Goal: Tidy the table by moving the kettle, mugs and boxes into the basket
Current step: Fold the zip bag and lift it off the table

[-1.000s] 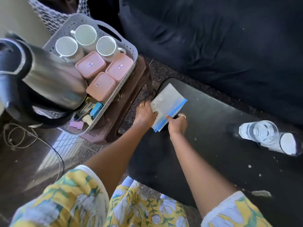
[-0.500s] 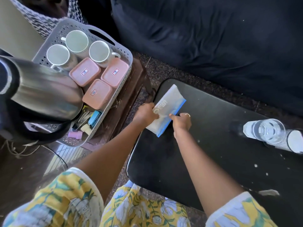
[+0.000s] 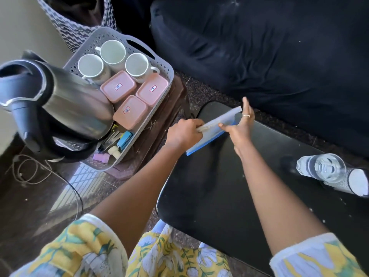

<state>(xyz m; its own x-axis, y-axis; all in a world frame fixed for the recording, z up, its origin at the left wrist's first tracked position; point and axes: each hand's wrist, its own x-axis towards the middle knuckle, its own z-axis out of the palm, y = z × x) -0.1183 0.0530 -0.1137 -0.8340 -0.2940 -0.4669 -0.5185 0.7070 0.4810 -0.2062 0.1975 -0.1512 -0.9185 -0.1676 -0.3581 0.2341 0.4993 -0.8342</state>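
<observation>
The kettle [image 3: 69, 104], three mugs [image 3: 112, 51] and three pink lidded boxes [image 3: 129, 111] all sit inside the grey lattice basket [image 3: 90, 40]. The mugs stand upright at its far end, the boxes lie flat side by side in the middle, and the kettle fills the near left part, its base apparently down among the small items there. This packing looks chosen to keep the tall, heavy piece from crowding the open mugs. By this layout the named things seem to be put away already. The basket rests on a brown stool [image 3: 165, 124] just beside the black tabletop [image 3: 219, 186], close enough for short transfers. Over the tabletop's far left corner both hands hold a pale pouch [image 3: 209, 138] with a blue edge, turned up on edge. The left hand [image 3: 184, 131] has its grip pinching the pouch's near end with curled fingers. The right hand [image 3: 240, 126] has its grip spread, fingers straight along the far face and thumb on the near one, likely steadying or flattening it. A clear bottle [image 3: 319, 166] and a mesh-sided holder [image 3: 355, 184] stand at the tabletop's right, well apart from the hands.
</observation>
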